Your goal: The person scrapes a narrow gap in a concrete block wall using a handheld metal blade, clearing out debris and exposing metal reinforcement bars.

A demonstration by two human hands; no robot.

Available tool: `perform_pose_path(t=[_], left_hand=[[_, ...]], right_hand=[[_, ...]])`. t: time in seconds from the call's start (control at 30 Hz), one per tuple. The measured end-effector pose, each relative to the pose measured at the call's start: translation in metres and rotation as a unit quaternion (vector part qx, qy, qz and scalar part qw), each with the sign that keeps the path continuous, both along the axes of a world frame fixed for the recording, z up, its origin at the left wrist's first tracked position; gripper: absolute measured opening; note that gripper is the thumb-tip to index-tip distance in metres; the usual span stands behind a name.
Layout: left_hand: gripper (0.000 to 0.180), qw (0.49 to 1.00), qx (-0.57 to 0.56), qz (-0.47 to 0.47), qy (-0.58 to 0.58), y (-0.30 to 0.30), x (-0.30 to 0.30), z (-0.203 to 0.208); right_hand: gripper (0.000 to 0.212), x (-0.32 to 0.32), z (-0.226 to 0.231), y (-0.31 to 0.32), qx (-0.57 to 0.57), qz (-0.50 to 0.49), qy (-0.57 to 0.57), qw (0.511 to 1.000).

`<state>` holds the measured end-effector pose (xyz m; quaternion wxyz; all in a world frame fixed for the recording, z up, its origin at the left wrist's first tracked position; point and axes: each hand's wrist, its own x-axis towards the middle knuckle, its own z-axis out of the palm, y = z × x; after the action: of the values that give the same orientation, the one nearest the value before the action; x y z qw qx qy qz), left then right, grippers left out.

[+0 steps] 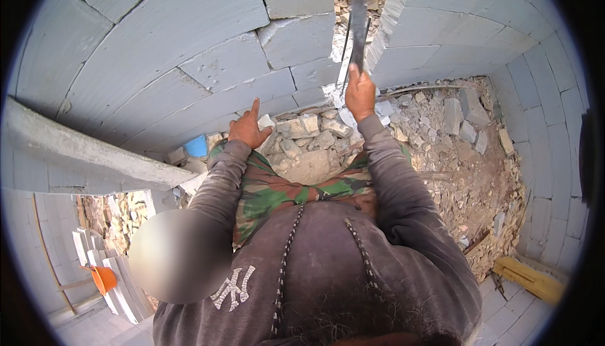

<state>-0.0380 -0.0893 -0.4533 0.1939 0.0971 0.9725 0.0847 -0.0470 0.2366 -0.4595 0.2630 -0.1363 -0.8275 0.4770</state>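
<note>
The right hand (360, 94) has a closed grip on the handle of a long flat tool (358, 15), maybe a saw or wide blade, held upright in the gap between two grey block walls (189, 62), as if to work the cut edge there. The left hand (248, 128) is open, fingers spread, one pointing up, holding nothing; it hovers just by a loose block chunk (266, 121), probably for balance near the wall. Broken rubble (441, 132) covers the floor below, and a yellow board (529, 278) lies off to the right.
</note>
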Motion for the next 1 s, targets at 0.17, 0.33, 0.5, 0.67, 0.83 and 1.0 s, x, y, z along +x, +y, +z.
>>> perform_pose_path(t=[0.17, 0.33, 0.5, 0.67, 0.83, 1.0], left_hand=[[0.102, 0.999, -0.036, -0.005, -0.009, -0.012, 0.005, -0.003], [0.094, 0.997, -0.061, -0.030, -0.034, -0.014, -0.002, -0.013], [0.089, 0.996, -0.060, -0.028, -0.052, -0.025, -0.001, -0.024], [0.084, 0.998, -0.042, -0.027, -0.045, -0.023, 0.000, -0.022], [0.082, 0.997, -0.042, -0.031, -0.048, -0.013, -0.003, -0.014], [0.081, 0.993, -0.053, -0.034, -0.099, -0.012, -0.004, -0.014]], right_hand=[[0.056, 0.021, -0.012, -0.012, 0.063, 0.129, -0.130, 0.981], [0.059, 0.025, 0.131, 0.008, 0.021, 0.055, 0.066, 0.996], [0.060, 0.021, 0.305, 0.025, -0.049, 0.070, 0.447, 0.890], [0.059, 0.002, 0.259, 0.018, -0.054, -0.009, 0.568, 0.821], [0.051, 0.039, -0.077, -0.015, 0.142, 0.142, -0.258, 0.945], [0.051, 0.057, -0.055, -0.002, 0.135, 0.152, -0.256, 0.945]])
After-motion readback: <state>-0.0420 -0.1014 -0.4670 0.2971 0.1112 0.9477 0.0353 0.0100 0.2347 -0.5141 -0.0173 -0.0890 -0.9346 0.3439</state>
